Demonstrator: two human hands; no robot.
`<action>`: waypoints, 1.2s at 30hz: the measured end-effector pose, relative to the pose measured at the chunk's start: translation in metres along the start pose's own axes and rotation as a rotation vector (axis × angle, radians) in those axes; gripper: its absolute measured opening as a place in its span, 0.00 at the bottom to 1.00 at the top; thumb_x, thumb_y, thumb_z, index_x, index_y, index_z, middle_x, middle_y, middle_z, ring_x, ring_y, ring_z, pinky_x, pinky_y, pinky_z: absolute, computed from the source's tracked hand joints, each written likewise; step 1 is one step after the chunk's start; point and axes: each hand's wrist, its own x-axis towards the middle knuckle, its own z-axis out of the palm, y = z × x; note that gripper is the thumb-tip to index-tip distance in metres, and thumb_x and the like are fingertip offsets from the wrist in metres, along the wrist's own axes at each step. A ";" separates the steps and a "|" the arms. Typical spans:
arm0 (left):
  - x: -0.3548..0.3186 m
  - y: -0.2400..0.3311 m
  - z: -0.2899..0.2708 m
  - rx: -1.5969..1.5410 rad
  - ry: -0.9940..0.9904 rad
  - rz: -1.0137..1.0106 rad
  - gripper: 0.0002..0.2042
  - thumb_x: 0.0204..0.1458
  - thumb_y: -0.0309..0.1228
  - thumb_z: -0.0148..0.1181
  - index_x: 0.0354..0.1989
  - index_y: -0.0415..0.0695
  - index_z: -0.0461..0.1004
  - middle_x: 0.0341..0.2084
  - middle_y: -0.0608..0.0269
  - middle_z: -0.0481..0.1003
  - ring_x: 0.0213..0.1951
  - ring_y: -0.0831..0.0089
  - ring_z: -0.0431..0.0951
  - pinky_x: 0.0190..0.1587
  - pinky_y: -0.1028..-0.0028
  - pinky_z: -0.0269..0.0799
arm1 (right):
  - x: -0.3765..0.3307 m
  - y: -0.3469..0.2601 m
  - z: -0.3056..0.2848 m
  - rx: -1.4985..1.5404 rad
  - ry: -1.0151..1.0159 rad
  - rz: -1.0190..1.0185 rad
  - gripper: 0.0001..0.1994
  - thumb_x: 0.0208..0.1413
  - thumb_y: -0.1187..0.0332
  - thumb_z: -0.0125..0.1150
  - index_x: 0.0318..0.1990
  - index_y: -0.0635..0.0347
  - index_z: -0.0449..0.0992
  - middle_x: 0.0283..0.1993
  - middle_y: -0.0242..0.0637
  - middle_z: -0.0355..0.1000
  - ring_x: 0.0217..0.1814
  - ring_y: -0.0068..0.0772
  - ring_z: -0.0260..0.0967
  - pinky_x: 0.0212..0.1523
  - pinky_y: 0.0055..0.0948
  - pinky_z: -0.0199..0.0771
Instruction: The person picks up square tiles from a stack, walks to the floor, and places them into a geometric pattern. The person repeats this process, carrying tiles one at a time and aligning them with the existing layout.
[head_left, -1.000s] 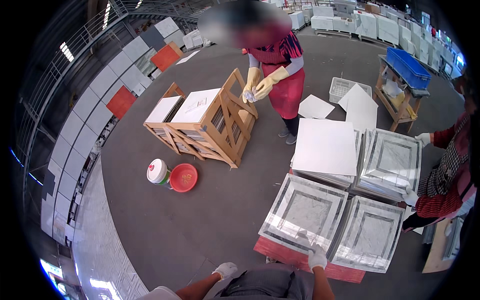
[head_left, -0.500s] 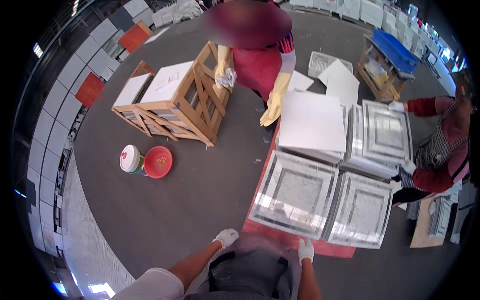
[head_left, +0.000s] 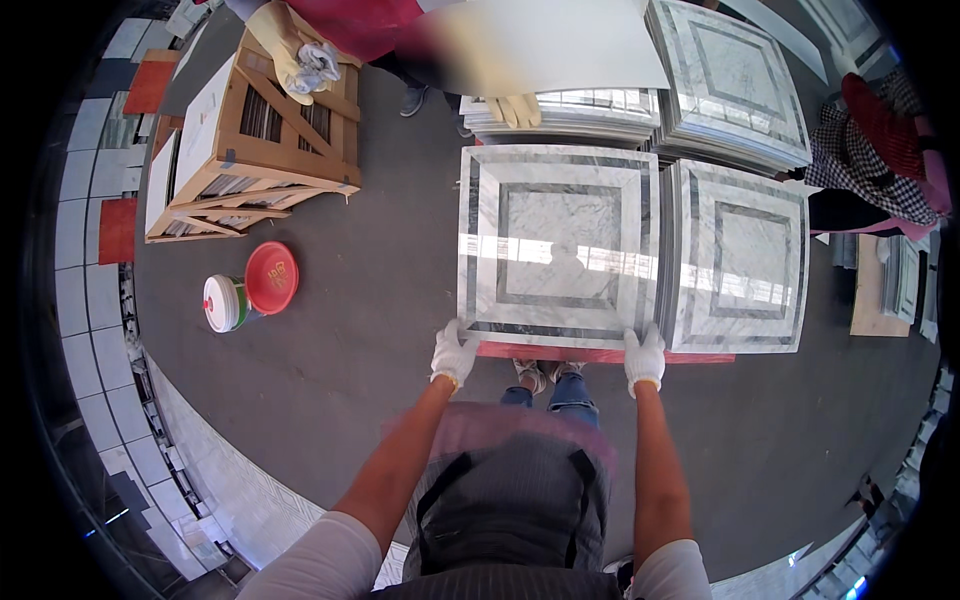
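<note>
In front of me lies a square marble tile (head_left: 555, 248), white with grey veins and dark grey inlaid frames, on top of a stack. My left hand (head_left: 454, 354), in a white knit glove, grips its near left corner. At the near right corner my right hand (head_left: 643, 357), gloved alike, holds the edge with the thumb on top; the fingertips underneath are hidden. To the right, a second stack carries a similar framed tile (head_left: 742, 255). Bright reflected light crosses both polished tops.
A red board (head_left: 520, 350) shows under the stacks. Across from me, a person in yellow gloves (head_left: 515, 110) is at a white sheet (head_left: 560, 45); another person stands at the right by further tile stacks (head_left: 735, 75). A wooden crate (head_left: 285, 130), red basin (head_left: 271, 277) and white bucket (head_left: 224, 303) stand left.
My hands have moved forward from near my body onto the tile's near corners. The view has turned toward the stacks. The white sheet has shifted away from me, uncovering tile edges beneath.
</note>
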 end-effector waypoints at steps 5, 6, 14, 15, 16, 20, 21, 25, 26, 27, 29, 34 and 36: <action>0.026 0.010 0.017 -0.029 0.145 -0.117 0.35 0.47 0.43 0.60 0.62 0.41 0.59 0.53 0.39 0.65 0.53 0.45 0.69 0.55 0.58 0.66 | 0.002 -0.004 -0.011 -0.051 0.014 0.036 0.27 0.54 0.53 0.57 0.57 0.60 0.66 0.54 0.54 0.66 0.54 0.56 0.66 0.53 0.45 0.68; 0.029 0.015 0.015 -0.045 0.142 -0.139 0.35 0.47 0.43 0.60 0.62 0.41 0.59 0.53 0.39 0.65 0.53 0.45 0.69 0.55 0.58 0.66 | 0.001 -0.008 -0.015 -0.050 0.005 0.041 0.28 0.53 0.53 0.57 0.57 0.60 0.66 0.54 0.55 0.66 0.54 0.56 0.66 0.54 0.45 0.67; 0.054 0.024 -0.006 -0.127 -0.017 -0.144 0.28 0.47 0.49 0.59 0.50 0.38 0.70 0.47 0.39 0.71 0.49 0.48 0.73 0.52 0.58 0.67 | 0.009 -0.016 -0.012 0.044 0.033 0.129 0.28 0.51 0.53 0.61 0.56 0.61 0.68 0.54 0.54 0.65 0.54 0.53 0.66 0.55 0.42 0.66; 0.055 0.022 -0.004 -0.100 0.001 -0.148 0.28 0.47 0.49 0.59 0.49 0.37 0.71 0.46 0.39 0.72 0.49 0.48 0.74 0.52 0.58 0.68 | 0.006 -0.015 -0.011 0.074 0.032 0.125 0.28 0.51 0.53 0.61 0.56 0.61 0.68 0.54 0.54 0.65 0.55 0.52 0.66 0.55 0.42 0.66; 0.055 0.018 -0.002 -0.072 0.019 -0.152 0.28 0.47 0.49 0.59 0.48 0.37 0.71 0.46 0.40 0.72 0.48 0.48 0.74 0.52 0.59 0.68 | 0.004 -0.013 -0.011 0.104 0.031 0.121 0.28 0.51 0.53 0.61 0.56 0.61 0.68 0.54 0.54 0.65 0.55 0.52 0.66 0.55 0.41 0.66; 0.053 0.013 0.005 0.020 0.048 -0.226 0.28 0.46 0.50 0.59 0.45 0.37 0.73 0.43 0.42 0.75 0.46 0.50 0.76 0.50 0.60 0.69 | -0.001 -0.012 -0.020 0.108 -0.030 0.127 0.29 0.50 0.53 0.62 0.56 0.62 0.68 0.55 0.53 0.65 0.55 0.51 0.66 0.56 0.40 0.66; 0.054 0.013 0.004 -0.006 0.052 -0.227 0.28 0.45 0.50 0.60 0.45 0.36 0.73 0.42 0.42 0.75 0.46 0.50 0.76 0.50 0.60 0.70 | -0.002 -0.017 -0.022 0.121 -0.044 0.131 0.29 0.50 0.52 0.62 0.56 0.62 0.68 0.56 0.53 0.65 0.55 0.52 0.66 0.57 0.40 0.65; 0.054 0.015 0.002 -0.058 0.070 -0.239 0.27 0.45 0.46 0.61 0.45 0.33 0.73 0.39 0.47 0.77 0.44 0.58 0.77 0.48 0.65 0.70 | 0.001 -0.013 -0.019 0.129 -0.074 0.128 0.30 0.49 0.52 0.63 0.56 0.62 0.69 0.57 0.54 0.63 0.58 0.52 0.64 0.58 0.39 0.64; 0.053 0.017 0.002 -0.058 0.075 -0.247 0.26 0.45 0.44 0.62 0.44 0.32 0.73 0.39 0.49 0.78 0.43 0.62 0.78 0.48 0.68 0.70 | 0.001 -0.016 -0.022 0.132 -0.104 0.154 0.32 0.48 0.51 0.64 0.56 0.62 0.68 0.57 0.55 0.62 0.59 0.52 0.63 0.58 0.39 0.64; 0.052 0.020 0.001 -0.077 0.068 -0.250 0.27 0.45 0.45 0.63 0.44 0.32 0.73 0.39 0.49 0.78 0.43 0.63 0.78 0.48 0.68 0.70 | 0.001 -0.019 -0.026 0.130 -0.103 0.154 0.32 0.47 0.51 0.64 0.56 0.63 0.68 0.56 0.54 0.64 0.58 0.51 0.64 0.58 0.39 0.64; 0.048 0.026 -0.002 -0.117 0.055 -0.259 0.27 0.45 0.45 0.63 0.45 0.31 0.72 0.39 0.50 0.78 0.43 0.64 0.78 0.48 0.69 0.70 | 0.000 -0.022 -0.029 0.126 -0.103 0.151 0.33 0.47 0.50 0.63 0.56 0.65 0.69 0.54 0.53 0.67 0.56 0.49 0.66 0.58 0.38 0.65; 0.049 0.019 0.001 -0.145 0.064 -0.285 0.31 0.44 0.48 0.64 0.46 0.31 0.72 0.43 0.45 0.75 0.46 0.57 0.76 0.51 0.65 0.69 | 0.001 -0.018 -0.032 0.174 -0.166 0.193 0.35 0.45 0.53 0.67 0.57 0.69 0.67 0.57 0.53 0.66 0.59 0.45 0.65 0.59 0.34 0.64; 0.044 0.021 -0.002 -0.171 0.053 -0.301 0.32 0.44 0.50 0.64 0.47 0.30 0.71 0.44 0.42 0.74 0.48 0.54 0.75 0.52 0.64 0.68 | 0.000 -0.014 -0.034 0.207 -0.183 0.195 0.36 0.45 0.54 0.68 0.58 0.71 0.66 0.58 0.52 0.66 0.59 0.43 0.65 0.59 0.32 0.64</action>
